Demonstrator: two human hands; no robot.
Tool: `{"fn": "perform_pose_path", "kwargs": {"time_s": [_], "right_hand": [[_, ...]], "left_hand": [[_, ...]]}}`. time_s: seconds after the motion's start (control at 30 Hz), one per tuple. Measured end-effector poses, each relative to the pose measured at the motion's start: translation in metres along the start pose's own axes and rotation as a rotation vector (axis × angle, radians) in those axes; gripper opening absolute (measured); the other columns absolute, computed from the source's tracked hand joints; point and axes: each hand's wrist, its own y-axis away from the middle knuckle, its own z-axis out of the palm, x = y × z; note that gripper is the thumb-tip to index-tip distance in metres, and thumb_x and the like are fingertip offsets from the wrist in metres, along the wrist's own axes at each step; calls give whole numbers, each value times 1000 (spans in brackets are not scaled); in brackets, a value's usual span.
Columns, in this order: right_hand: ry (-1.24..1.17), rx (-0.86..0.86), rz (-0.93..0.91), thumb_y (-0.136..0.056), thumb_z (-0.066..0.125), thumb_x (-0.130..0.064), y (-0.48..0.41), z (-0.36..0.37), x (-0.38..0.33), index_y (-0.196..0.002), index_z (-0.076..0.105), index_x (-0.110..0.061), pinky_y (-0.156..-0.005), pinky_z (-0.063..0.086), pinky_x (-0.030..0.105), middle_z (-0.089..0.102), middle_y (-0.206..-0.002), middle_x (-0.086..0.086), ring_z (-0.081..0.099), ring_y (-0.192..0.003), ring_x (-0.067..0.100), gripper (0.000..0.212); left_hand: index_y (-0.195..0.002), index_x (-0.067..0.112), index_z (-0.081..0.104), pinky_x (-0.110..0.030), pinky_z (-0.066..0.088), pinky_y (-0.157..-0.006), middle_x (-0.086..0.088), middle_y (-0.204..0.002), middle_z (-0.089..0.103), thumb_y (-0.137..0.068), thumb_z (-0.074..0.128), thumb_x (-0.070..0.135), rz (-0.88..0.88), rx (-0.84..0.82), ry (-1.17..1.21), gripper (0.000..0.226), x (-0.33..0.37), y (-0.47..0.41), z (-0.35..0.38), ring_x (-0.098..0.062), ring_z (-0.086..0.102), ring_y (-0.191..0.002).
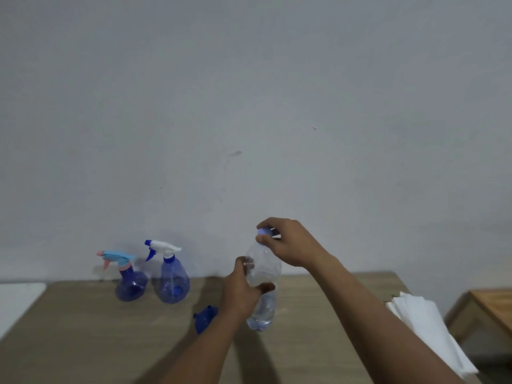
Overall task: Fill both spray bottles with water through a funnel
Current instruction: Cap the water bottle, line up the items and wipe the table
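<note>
A clear plastic water bottle [263, 309] stands upright on the table, partly full. My left hand [241, 289] wraps around its middle. My right hand [288, 241] pinches its pale blue cap [264, 231] from above. Two blue spray bottles stand at the back left near the wall: one with a light blue and pink trigger head [130, 286], one with a white and blue trigger head [171, 281]. Both have their heads on. A blue funnel [205, 318] lies on its side on the table, just left of my left wrist.
The brown table [83, 342] runs up to a plain grey wall. A stack of white paper towels [426, 322] lies at its right edge. A white surface [16, 300] adjoins the table on the left; a wooden stool [487, 306] stands to the right.
</note>
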Motion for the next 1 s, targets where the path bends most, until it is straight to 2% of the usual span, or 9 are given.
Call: {"fn": "perform_pose_path", "kwargs": {"time_s": [0.13, 0.23, 0.33, 0.43, 0.5, 0.6, 0.67, 0.83, 1.0], "right_hand": [[72, 27, 5, -99, 58, -36, -1, 4, 2, -113, 64, -18, -77, 50, 24, 70, -105, -5, 64, -96, 14, 24], [100, 129, 11, -98, 58, -47, 1, 16, 4, -112, 63, -17, -64, 39, 12, 64, -95, -9, 58, -82, 9, 33], [109, 226, 36, -93, 58, -58, 5, 27, 7, -106, 60, -18, -61, 38, 13, 61, -90, -11, 55, -76, 8, 42], [22, 270, 97, -81, 66, -69, 7, 31, 8, -92, 56, -17, -62, 47, 23, 62, -84, -9, 58, -73, 11, 53], [-47, 222, 95, -79, 67, -69, 8, 29, 10, -93, 57, -20, -71, 56, 30, 66, -88, -9, 63, -81, 11, 52], [-127, 108, 3, -95, 61, -45, 10, 26, 13, -121, 61, -24, -93, 56, 34, 68, -112, -10, 64, -103, 8, 33], [-108, 78, -3, -100, 56, -33, 10, 23, 14, -129, 59, -23, -99, 53, 33, 66, -121, -8, 62, -110, 10, 30], [-135, 170, 60, -95, 64, -42, 10, 28, 20, -112, 60, -20, -88, 57, 35, 69, -106, -8, 65, -99, 11, 28], [-190, 327, 124, -90, 67, -50, 12, 46, 15, -101, 57, -22, -78, 57, 35, 64, -92, -16, 63, -86, 7, 32]], "left_hand": [[-115, 34, 44, -28, 54, -87, 17, -116, 61, -63, 90, 47, 1, 27, -2, 70, 2, 0, 3, -12, 61, -106], [-116, 40, 40, -31, 56, -90, 16, -120, 61, -64, 88, 49, -2, 25, -10, 71, 2, -1, 3, -12, 61, -108], [-114, 42, 38, -33, 55, -93, 16, -120, 61, -65, 88, 49, -4, 25, -13, 70, 2, 0, 4, -11, 61, -109], [-116, 38, 40, -33, 56, -92, 15, -119, 61, -66, 88, 49, -4, 31, -15, 70, 2, 3, 5, -13, 61, -109], [-119, 35, 41, -34, 57, -89, 13, -118, 62, -65, 88, 50, 2, 38, -22, 73, 0, 4, 5, -14, 62, -107], [-119, 32, 42, -30, 57, -86, 12, -118, 63, -64, 88, 49, -1, 57, -9, 74, 0, 5, 3, -13, 63, -104], [-118, 31, 42, -25, 55, -83, 12, -118, 62, -65, 89, 48, -1, 61, 1, 72, 3, 5, 4, -14, 62, -105], [-122, 32, 42, -26, 57, -82, 13, -120, 63, -67, 86, 50, -13, 87, -25, 73, 5, 7, 11, -13, 64, -104], [-128, 34, 40, -31, 53, -94, 12, -129, 59, -68, 86, 49, -17, 111, 14, 78, 2, 8, 15, -13, 57, -118]]}}
